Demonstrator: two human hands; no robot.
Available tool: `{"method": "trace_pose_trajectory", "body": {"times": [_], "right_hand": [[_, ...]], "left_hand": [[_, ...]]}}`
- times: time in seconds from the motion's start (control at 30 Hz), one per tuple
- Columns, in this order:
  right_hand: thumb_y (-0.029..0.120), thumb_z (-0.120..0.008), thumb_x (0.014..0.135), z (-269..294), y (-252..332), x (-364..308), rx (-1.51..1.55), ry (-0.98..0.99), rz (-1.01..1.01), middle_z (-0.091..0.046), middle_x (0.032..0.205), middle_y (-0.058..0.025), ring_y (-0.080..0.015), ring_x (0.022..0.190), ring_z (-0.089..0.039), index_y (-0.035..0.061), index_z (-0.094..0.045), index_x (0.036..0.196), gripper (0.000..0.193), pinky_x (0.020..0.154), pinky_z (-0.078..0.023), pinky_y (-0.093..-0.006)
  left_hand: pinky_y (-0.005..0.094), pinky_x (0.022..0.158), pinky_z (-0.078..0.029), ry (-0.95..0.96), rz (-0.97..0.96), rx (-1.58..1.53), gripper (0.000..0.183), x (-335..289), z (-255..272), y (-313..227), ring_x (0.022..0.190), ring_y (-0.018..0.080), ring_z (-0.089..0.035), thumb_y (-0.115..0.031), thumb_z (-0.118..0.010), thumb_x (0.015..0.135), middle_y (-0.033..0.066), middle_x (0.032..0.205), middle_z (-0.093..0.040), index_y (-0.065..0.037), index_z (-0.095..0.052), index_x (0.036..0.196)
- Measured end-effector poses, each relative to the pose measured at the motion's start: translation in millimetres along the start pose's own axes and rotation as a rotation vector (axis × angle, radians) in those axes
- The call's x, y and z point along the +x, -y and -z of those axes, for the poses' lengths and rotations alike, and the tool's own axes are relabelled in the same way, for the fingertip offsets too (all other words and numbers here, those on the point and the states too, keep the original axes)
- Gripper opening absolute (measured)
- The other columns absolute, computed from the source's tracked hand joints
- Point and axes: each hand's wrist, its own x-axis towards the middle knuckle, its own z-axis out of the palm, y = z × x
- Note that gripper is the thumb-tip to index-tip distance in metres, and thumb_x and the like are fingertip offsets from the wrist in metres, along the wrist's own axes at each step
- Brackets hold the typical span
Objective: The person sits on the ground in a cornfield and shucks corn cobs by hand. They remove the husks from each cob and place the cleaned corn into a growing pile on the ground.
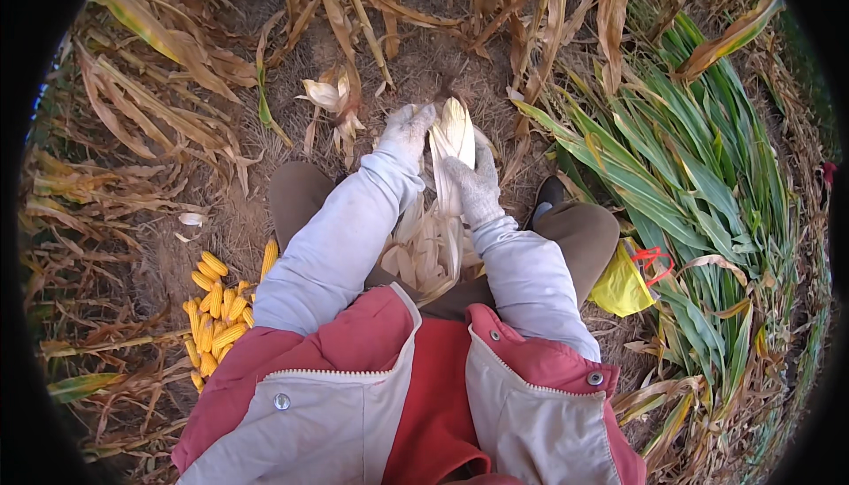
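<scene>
In front of me an ear of corn [454, 131] stands tilted up, wrapped in pale husk with brown silk at its tip. My right hand [478, 186], in a grey knit glove, is closed round its lower part, thumb across the front. Just left of the ear's upper part is my left hand [409, 134], gloved too, its fingers curled closed; what they pinch, if anything, is hidden. Loose husk leaves [423, 251] lie in a heap between my legs, below the hands.
Husked yellow cobs [212, 313] lie piled at my left. Beyond my right knee are a yellow bag [622, 286] with red handles and a broad bank of cut green stalks [699, 175]. Dry stalks [522, 7] stand ahead; an opened husk [332, 100] lies before them.
</scene>
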Motion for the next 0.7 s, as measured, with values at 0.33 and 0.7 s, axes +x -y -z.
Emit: {"method": "trace_pose_trajectory", "body": {"times": [0.33,0.7], "right_hand": [[0.038,-0.054,0.099,27,-64,36,0.341,-0.161,-0.195,-0.061,0.121,-0.0118,-0.0202,0.109,-0.059,0.0010,-0.047,0.136,0.054,0.094,-0.047,-0.0329],[0.048,-0.045,0.100,33,-32,37,0.771,-0.075,-0.269,-0.060,0.120,-0.0171,-0.0285,0.106,-0.061,-0.0009,-0.049,0.131,0.058,0.093,-0.051,-0.0395]], "left_hand": [[0.0429,0.105,-0.044,0.293,0.317,-0.890,0.041,-9,-16,29,0.119,0.0309,-0.055,-0.019,-0.052,0.099,0.0186,0.131,-0.056,0.003,-0.047,0.133],[0.0341,0.094,-0.051,0.414,0.296,-0.439,0.037,-49,-15,32,0.109,0.0213,-0.062,-0.029,-0.051,0.101,0.0111,0.120,-0.062,-0.003,-0.054,0.126]]}}
